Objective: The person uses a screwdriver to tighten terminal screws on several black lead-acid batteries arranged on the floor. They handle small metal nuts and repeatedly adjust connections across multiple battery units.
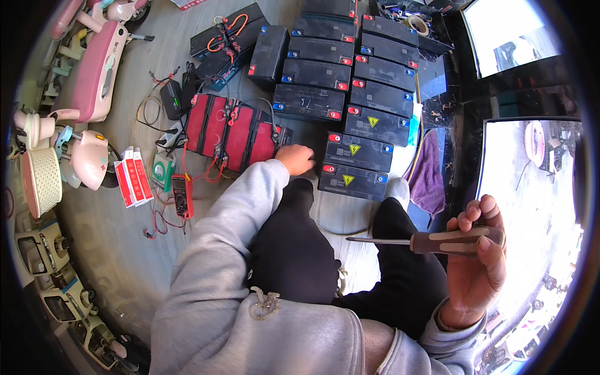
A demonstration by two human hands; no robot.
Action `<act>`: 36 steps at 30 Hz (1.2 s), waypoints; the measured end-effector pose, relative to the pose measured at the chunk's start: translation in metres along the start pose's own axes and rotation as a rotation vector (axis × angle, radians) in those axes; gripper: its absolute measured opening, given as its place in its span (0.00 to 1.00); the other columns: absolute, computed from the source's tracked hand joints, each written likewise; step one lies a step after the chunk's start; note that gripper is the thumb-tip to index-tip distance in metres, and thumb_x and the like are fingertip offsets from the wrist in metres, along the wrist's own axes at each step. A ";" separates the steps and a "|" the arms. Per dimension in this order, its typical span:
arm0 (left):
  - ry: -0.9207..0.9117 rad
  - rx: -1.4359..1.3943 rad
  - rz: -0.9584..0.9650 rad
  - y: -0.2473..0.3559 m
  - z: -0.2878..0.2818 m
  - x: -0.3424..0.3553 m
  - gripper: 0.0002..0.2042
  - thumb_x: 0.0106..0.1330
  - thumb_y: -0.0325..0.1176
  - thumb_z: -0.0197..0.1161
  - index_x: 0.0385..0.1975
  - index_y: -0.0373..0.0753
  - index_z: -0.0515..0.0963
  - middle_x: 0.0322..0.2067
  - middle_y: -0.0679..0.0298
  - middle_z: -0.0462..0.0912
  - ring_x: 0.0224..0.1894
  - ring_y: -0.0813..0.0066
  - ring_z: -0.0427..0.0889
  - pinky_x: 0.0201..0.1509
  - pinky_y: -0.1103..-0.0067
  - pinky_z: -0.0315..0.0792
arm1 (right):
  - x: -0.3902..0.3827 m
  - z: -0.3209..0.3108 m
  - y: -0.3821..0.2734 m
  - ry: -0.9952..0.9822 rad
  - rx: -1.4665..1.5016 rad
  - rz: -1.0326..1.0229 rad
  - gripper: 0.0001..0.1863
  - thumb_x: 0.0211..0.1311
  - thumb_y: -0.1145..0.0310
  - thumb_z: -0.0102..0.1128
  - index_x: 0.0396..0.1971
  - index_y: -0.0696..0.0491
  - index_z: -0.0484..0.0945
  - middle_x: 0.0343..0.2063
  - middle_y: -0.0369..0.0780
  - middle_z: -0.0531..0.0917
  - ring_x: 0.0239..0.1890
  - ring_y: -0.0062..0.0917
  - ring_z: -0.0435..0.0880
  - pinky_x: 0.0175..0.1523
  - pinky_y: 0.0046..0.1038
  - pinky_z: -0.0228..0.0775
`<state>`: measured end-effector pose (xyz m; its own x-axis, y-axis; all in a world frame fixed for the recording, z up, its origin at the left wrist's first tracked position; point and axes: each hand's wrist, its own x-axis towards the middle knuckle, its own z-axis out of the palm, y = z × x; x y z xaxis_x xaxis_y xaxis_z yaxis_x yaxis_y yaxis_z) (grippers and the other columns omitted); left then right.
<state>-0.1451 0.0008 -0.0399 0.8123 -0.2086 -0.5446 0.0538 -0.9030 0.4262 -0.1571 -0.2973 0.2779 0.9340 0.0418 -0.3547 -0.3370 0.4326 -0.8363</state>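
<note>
Right hand (pixel 478 262) wraps fingers closed round brown-handled, steel-shaft screwdriver (pixel 437 240), held level above knee; rigid, light, grip at handle. Left hand (pixel 295 159) rests on red-wrapped battery pack (pixel 234 132); grasp unclear. Pack likely heavy, stiff.

The grey floor (pixel 125 250) carries rows of black batteries (pixel 350 81). Just left of them lie red-wrapped batteries (pixel 228 131) with wires, farther left a red multimeter (pixel 182 195) and red-and-white boxes (pixel 133 175); right of them lies a purple cloth (pixel 429 175).
</note>
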 end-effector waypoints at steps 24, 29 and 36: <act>0.015 -2.323 -0.077 0.208 -0.102 -0.220 0.17 0.74 0.41 0.43 0.46 0.35 0.74 0.45 0.56 0.80 0.51 0.64 0.78 0.60 0.69 0.69 | -0.049 0.028 0.035 -0.804 -1.071 -0.751 0.22 0.43 0.75 0.62 0.43 0.58 0.71 0.43 0.47 0.76 0.43 0.44 0.77 0.45 0.39 0.72; 0.177 -2.101 0.022 0.201 -0.104 -0.212 0.11 0.72 0.30 0.45 0.48 0.35 0.72 0.45 0.57 0.79 0.49 0.69 0.79 0.56 0.74 0.73 | -0.051 0.022 0.030 -0.687 -1.026 -0.870 0.22 0.42 0.80 0.61 0.43 0.53 0.73 0.38 0.40 0.77 0.39 0.37 0.77 0.45 0.34 0.68; 0.246 -1.998 0.005 0.204 -0.111 -0.206 0.14 0.75 0.31 0.43 0.53 0.35 0.71 0.41 0.59 0.80 0.42 0.74 0.81 0.51 0.78 0.76 | -0.053 0.025 0.033 -0.669 -0.888 -1.014 0.21 0.46 0.76 0.63 0.44 0.52 0.73 0.37 0.40 0.74 0.38 0.36 0.74 0.43 0.35 0.66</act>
<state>-0.2369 -0.0994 0.2391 0.8518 -0.0070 -0.5238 0.3564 0.7407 0.5696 -0.2146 -0.2631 0.2795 0.6061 0.5655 0.5593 0.7358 -0.1315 -0.6643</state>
